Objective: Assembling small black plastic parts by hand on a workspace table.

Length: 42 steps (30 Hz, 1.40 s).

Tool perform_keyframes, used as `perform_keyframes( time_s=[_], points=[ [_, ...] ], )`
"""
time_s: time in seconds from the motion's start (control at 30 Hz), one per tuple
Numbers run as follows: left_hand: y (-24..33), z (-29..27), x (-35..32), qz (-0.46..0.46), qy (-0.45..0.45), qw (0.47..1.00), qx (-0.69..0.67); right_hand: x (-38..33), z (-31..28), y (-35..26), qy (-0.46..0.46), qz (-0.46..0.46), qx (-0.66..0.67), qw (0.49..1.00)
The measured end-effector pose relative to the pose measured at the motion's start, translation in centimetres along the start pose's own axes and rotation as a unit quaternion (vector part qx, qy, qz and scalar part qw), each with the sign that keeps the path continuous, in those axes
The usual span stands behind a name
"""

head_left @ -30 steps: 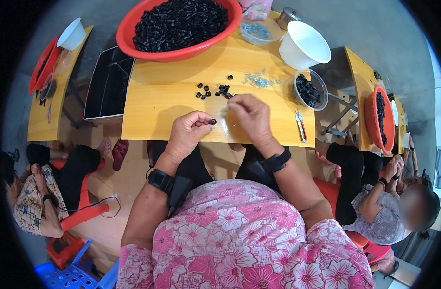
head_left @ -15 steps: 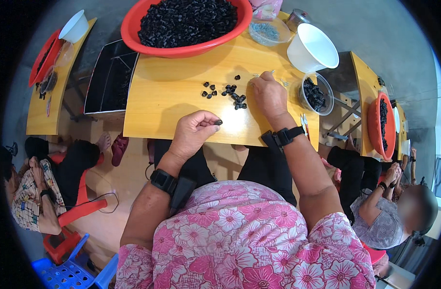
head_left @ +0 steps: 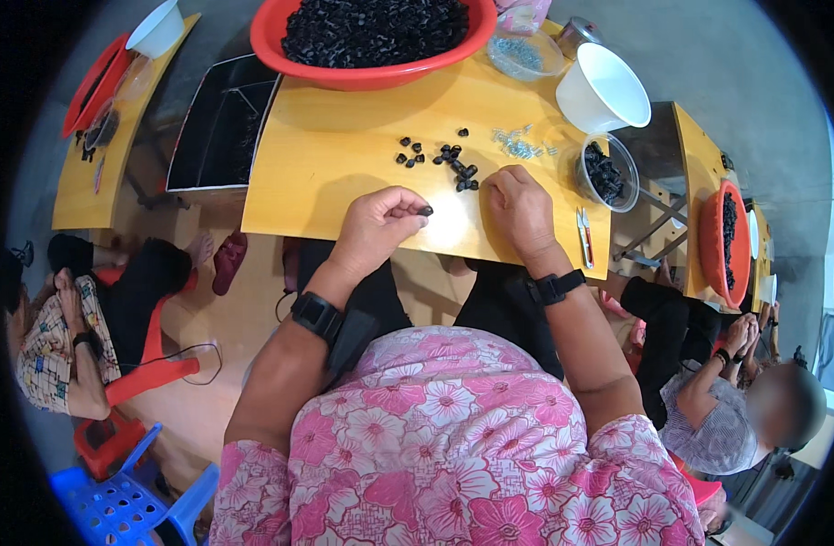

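Nearest me, my left hand [head_left: 380,227] pinches one small black piece [head_left: 425,210] between thumb and fingertip, just above the near edge of the yellow table [head_left: 344,155]. My right hand [head_left: 523,211] rests curled, knuckles up, on the table right of that piece; I cannot tell whether it hides anything.

I judge this the picking step: one piece is in hand. The next move calls for a fine pinch, since the pieces are tiny and roll easily.

Farther across the table lies a loose scatter of black pieces [head_left: 439,156], with small pale metal bits [head_left: 517,143] to its right and a clear bowl of black pieces [head_left: 606,173] beyond those. At the table's far edge sit a red basin [head_left: 373,68] and a white bowl [head_left: 604,86]. Around the table, other people sit at similar tables on a grey floor.
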<state>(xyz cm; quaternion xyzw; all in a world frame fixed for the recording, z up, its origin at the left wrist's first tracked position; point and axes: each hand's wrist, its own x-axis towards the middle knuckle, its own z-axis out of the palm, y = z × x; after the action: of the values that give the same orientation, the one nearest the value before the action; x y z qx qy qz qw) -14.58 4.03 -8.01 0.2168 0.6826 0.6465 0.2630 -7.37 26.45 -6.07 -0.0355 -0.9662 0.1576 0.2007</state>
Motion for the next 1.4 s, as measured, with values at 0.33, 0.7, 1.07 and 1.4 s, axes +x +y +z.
perform_keyframes(
  time_s=[0.33,0.7,1.07,1.4],
  points=[
    [0.0,0.0,-0.1,0.016,-0.004,0.999,0.039,-1.7,-0.8,-1.0,-0.043,0.002,0.151,0.988],
    [-0.3,-0.1,0.0,0.014,-0.016,0.999,0.047,-1.1,0.7,-3.7,-0.155,0.205,0.527,0.810],
    [-0.2,-0.2,0.0,0.013,-0.014,0.998,0.058,-0.3,1.2,-4.0,-0.170,0.211,0.523,0.808],
    [-0.1,-0.2,0.0,0.014,-0.002,0.999,0.045,-0.5,1.9,-4.4,-0.138,0.209,0.521,0.816]
  ],
)
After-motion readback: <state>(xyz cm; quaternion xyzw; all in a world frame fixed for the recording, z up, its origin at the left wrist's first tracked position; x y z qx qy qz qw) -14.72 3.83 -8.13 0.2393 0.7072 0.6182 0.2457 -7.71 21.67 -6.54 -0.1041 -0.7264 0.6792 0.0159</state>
